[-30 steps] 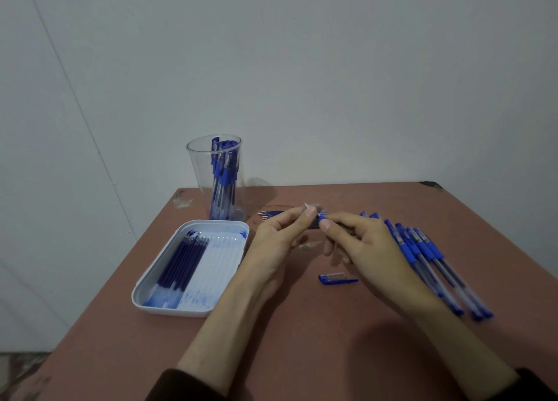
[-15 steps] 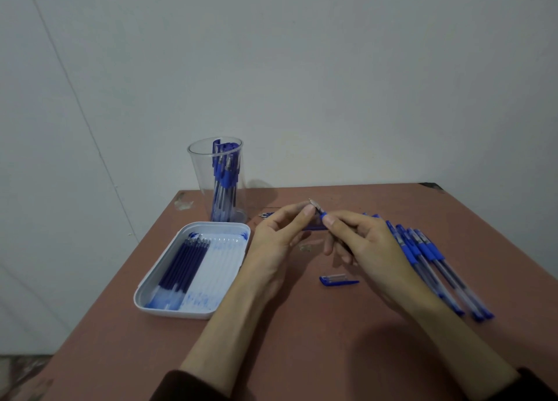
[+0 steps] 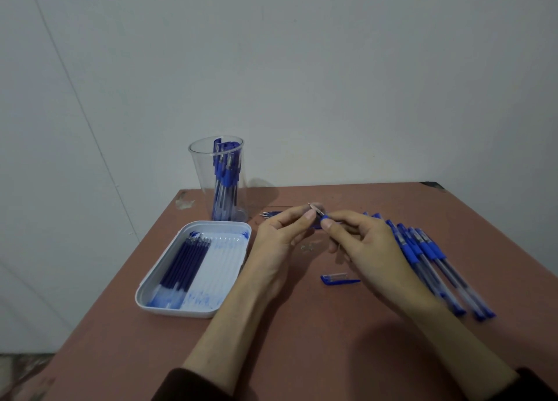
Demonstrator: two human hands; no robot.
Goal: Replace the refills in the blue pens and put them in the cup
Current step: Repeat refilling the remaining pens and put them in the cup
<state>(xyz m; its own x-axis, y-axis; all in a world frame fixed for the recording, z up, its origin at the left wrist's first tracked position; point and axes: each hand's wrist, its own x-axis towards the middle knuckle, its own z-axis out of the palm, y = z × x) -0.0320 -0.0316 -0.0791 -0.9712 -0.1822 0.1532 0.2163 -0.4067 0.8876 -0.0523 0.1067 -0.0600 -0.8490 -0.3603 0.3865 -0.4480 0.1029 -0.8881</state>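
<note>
My right hand grips a blue pen by its rubber grip, most of the barrel hidden in the palm. My left hand pinches the pen's metal tip cone between thumb and forefinger. A loose blue pen cap lies on the table below my right hand. A clear plastic cup with several blue pens stands at the back left. A white tray in front of it holds several dark blue refills. Several blue pens lie in a row at the right.
The table is reddish brown, with its left edge beside the tray and its far edge against a pale wall. A few used refills lie behind my left hand near the cup.
The pen's tip end has lifted slightly between my fingers and the metal tip now shows more clearly. Both hands stay in nearly the same place.
</note>
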